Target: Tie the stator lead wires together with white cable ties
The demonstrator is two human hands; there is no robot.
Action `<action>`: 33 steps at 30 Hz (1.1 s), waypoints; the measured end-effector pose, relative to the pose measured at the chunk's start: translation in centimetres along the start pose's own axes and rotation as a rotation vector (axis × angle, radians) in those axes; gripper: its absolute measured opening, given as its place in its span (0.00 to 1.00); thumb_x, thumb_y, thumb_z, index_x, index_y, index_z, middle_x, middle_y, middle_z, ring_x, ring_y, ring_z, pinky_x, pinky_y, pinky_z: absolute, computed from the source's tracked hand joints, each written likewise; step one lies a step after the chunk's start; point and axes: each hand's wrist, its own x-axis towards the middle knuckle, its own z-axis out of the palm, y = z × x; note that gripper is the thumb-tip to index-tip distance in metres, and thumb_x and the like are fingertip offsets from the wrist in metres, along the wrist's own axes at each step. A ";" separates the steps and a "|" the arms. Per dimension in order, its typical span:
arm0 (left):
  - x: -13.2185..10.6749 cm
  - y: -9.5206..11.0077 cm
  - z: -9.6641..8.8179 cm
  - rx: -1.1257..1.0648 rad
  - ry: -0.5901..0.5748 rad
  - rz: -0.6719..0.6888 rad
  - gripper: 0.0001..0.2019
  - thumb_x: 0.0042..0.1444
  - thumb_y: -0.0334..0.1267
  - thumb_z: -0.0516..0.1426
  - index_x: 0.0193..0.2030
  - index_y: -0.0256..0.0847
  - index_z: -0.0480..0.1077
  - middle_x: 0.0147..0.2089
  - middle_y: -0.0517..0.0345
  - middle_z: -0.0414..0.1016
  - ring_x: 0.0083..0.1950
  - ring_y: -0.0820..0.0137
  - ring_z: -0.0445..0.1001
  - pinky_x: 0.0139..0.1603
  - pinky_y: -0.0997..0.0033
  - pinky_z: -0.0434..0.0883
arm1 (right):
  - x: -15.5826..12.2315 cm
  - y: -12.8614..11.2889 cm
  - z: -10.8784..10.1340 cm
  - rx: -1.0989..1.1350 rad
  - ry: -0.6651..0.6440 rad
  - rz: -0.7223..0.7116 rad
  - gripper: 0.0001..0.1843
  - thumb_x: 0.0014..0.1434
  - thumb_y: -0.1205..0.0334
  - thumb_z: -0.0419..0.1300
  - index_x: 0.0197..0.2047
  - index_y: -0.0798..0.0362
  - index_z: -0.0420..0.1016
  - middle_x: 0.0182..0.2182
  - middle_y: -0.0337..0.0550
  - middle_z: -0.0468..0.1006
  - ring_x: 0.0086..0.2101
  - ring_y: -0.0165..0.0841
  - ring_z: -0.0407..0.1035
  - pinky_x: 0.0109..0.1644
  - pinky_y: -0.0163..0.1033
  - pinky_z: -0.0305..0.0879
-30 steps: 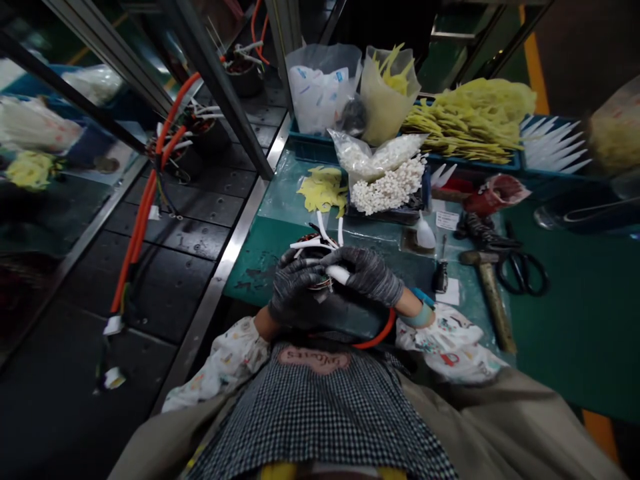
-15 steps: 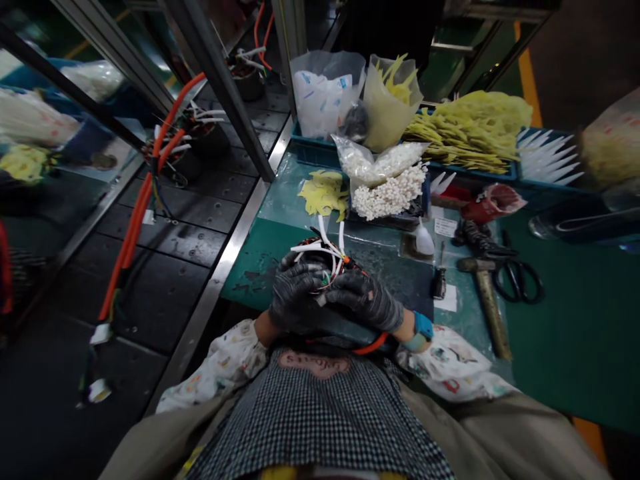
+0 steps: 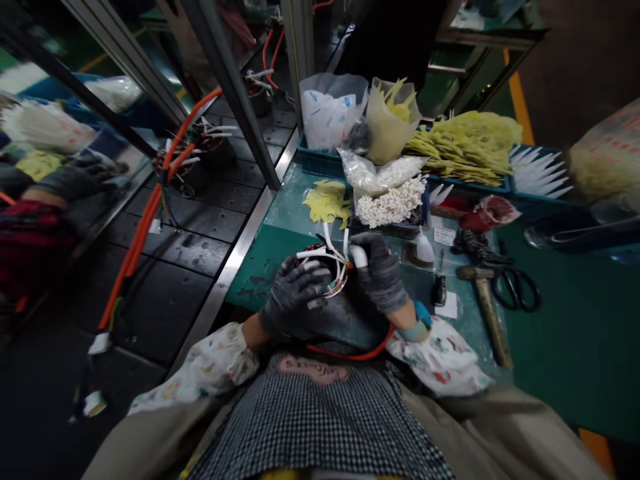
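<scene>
At the lower centre of the frame, just above the checked apron (image 3: pixel 320 427), a thin orange cable (image 3: pixel 350 352) curves under the wrists. The left hand (image 3: pixel 293 297), in a dark grey knit glove, has its fingers curled over the near rim of a round dark motor part with white-sleeved wires (image 3: pixel 327 267). The part rests near the front edge of the green bench mat (image 3: pixel 265 257), in mid-frame. The right hand (image 3: pixel 380 277), gloved alike, is closed on a short white tube (image 3: pixel 358 256), pinching it at the part's right rim among the upright wires.

Right of the hands lie a wooden-handled hammer (image 3: pixel 487 310) and black scissors (image 3: pixel 515 290). Further up the mat sit a heap of small white pieces (image 3: pixel 390 200) and a patch of flat yellow pieces (image 3: pixel 327 200). Behind them is a blue tray (image 3: pixel 316 160), and a heap of long yellow strips (image 3: pixel 465 143) lies at upper right.

At left, a dark conveyor (image 3: pixel 200 227) carries a long orange hose (image 3: pixel 145 220). At far upper left is another person's gloved hand (image 3: pixel 75 180).
</scene>
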 end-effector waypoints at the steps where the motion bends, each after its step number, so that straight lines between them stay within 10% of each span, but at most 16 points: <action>1: -0.2 -0.2 -0.8 0.057 -0.004 0.027 0.11 0.75 0.42 0.69 0.60 0.60 0.86 0.62 0.58 0.89 0.69 0.58 0.82 0.81 0.46 0.71 | -0.6 0.3 -0.3 -0.046 -0.007 0.039 0.20 0.81 0.49 0.58 0.64 0.51 0.80 0.56 0.60 0.88 0.54 0.54 0.83 0.62 0.60 0.82; 5: 0.4 -0.7 -4.2 0.116 -0.172 0.147 0.22 0.76 0.32 0.64 0.71 0.54 0.81 0.61 0.54 0.88 0.62 0.59 0.83 0.64 0.62 0.79 | -1.1 0.8 0.1 -0.134 -0.186 0.083 0.20 0.71 0.48 0.72 0.57 0.53 0.86 0.46 0.58 0.90 0.44 0.53 0.84 0.52 0.56 0.83; 12: 2.7 -3.1 -7.5 0.117 -0.440 0.268 0.18 0.77 0.31 0.60 0.65 0.55 0.82 0.57 0.58 0.89 0.57 0.62 0.83 0.54 0.65 0.79 | 6.2 0.9 0.1 -0.013 -0.458 -0.166 0.12 0.62 0.66 0.78 0.50 0.53 0.92 0.45 0.50 0.92 0.42 0.42 0.82 0.53 0.45 0.80; 16: 1.0 -3.3 -7.6 0.241 -0.281 0.294 0.19 0.72 0.29 0.64 0.64 0.54 0.82 0.61 0.55 0.90 0.66 0.59 0.83 0.64 0.60 0.78 | 6.9 1.3 0.4 0.053 -0.473 -0.206 0.10 0.65 0.63 0.78 0.50 0.51 0.92 0.44 0.46 0.92 0.42 0.40 0.83 0.53 0.44 0.81; 23: 0.3 -4.0 -5.4 0.169 -0.154 0.292 0.08 0.72 0.33 0.65 0.53 0.50 0.81 0.69 0.57 0.88 0.83 0.59 0.73 0.90 0.48 0.61 | -1.6 4.1 -1.0 -0.008 -0.106 -0.004 0.23 0.81 0.50 0.61 0.72 0.47 0.83 0.62 0.56 0.90 0.59 0.54 0.86 0.67 0.63 0.84; 29: 0.7 -3.5 -2.4 0.052 0.055 0.264 0.10 0.70 0.45 0.72 0.51 0.48 0.80 0.54 0.54 0.91 0.73 0.51 0.83 0.71 0.46 0.82 | -1.6 5.9 -0.4 -0.103 0.017 0.036 0.20 0.82 0.49 0.58 0.50 0.44 0.92 0.44 0.55 0.92 0.44 0.52 0.86 0.53 0.55 0.86; 33: -1.0 -1.0 0.7 0.215 0.232 0.082 0.13 0.68 0.47 0.74 0.49 0.47 0.78 0.49 0.53 0.90 0.66 0.47 0.85 0.60 0.45 0.84 | 1.5 4.6 0.3 -0.158 0.074 -0.002 0.18 0.80 0.52 0.62 0.61 0.47 0.90 0.54 0.55 0.90 0.51 0.51 0.84 0.60 0.55 0.83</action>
